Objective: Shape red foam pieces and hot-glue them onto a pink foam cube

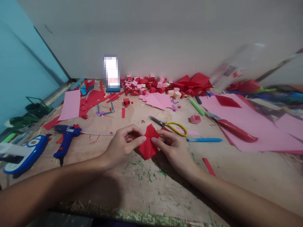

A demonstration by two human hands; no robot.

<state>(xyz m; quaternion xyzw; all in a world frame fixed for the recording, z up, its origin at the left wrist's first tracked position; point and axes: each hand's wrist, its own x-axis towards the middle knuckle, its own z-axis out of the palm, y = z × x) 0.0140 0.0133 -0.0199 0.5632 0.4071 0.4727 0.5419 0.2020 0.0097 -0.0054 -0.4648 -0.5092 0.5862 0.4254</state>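
Observation:
A creased piece of red paper (149,148) is held up between both hands over the wooden table. My left hand (126,142) pinches its left edge, thumb on the front face. On the opposite edge my right hand (171,148) grips it the same way, with the fingers tucked behind the sheet. Just beyond the right hand lie scissors (177,128) with yellow handles, partly hidden by the hand and the paper. A blue pen (205,140) rests to the right of that hand.
At left are a blue glue gun (67,140) and a blue-and-white tape dispenser (27,154). Folded paper cubes (144,85) heap along the back near a lit phone (112,72). Pink sheets (265,135) with a red-handled knife (236,130) lie right. The table's rough front edge (132,217) is close.

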